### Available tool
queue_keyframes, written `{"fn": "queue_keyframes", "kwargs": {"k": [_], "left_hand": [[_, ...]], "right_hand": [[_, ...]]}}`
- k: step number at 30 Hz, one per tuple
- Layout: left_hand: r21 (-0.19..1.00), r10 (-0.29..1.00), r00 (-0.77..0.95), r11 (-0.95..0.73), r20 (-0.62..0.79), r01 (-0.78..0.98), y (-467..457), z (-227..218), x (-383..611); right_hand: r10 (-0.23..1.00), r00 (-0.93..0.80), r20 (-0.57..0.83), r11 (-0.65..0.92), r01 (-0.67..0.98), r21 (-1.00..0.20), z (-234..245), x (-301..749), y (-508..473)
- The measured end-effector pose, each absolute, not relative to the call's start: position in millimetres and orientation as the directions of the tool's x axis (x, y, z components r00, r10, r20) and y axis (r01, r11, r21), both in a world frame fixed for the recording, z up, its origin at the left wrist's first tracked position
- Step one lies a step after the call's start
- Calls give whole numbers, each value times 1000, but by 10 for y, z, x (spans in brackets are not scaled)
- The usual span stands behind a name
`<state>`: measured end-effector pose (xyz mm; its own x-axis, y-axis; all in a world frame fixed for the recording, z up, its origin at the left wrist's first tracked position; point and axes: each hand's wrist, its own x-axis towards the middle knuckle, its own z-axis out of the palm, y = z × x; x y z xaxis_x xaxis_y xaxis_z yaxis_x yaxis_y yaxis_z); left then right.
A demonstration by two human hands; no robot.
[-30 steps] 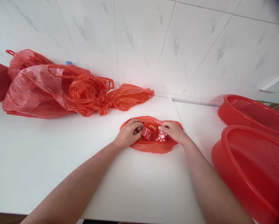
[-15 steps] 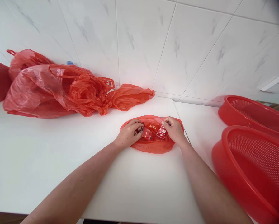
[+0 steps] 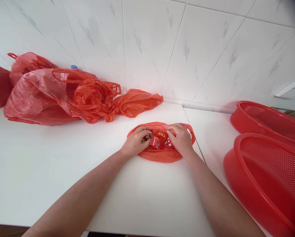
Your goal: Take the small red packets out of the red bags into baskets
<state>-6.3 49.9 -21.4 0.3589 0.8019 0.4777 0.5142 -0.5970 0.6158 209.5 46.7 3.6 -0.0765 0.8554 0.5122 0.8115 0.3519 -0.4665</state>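
Note:
An opened red plastic bag (image 3: 159, 156) lies on the white table with several small red packets inside. My left hand (image 3: 135, 141) reaches in from the left, its fingers closed on a dark red packet (image 3: 146, 137) with a pale pattern. Beside those fingertips sits a bright red packet (image 3: 156, 142). Behind it is a red packet with gold characters (image 3: 161, 134). My right hand (image 3: 180, 138) is over the bag's right side, thumb and fingers pinched together. Whatever they hold is hidden. A red packet with white dots (image 3: 169, 143) is partly under this hand.
Filled and crumpled red plastic bags (image 3: 39, 95) line the wall at the left, with a smaller red bag (image 3: 137, 102) at their right end. Two red perforated plastic baskets (image 3: 246, 154) stand at the right. A table seam runs right of the opened bag.
My right hand has moved slightly left, from the white-dotted packet's top edge toward the gold-lettered packet. A handle loop of the bag now shows behind it. My left hand stays in place.

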Motion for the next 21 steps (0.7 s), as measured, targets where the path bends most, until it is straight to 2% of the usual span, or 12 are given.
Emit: {"fn": "queue_keyframes", "kwargs": {"k": [4,8,12,21], "left_hand": [[601,785,382,-619,488,506,481,-200,-69],[582,784,393,-620,480,525,474,-206,-77],[571,787,396,-616,473,542,486,-227,-75],[582,805,368,-591,466,558,473,-187,-74]], "right_hand": [[833,-275,480,503,737,-451,69,1980,388],[849,-404,340,525,713,-465,41,1923,361],[866,-412,285,500,723,-477,8,1926,371],[878,-356,320,476,721,-503,39,1944,363]]}}
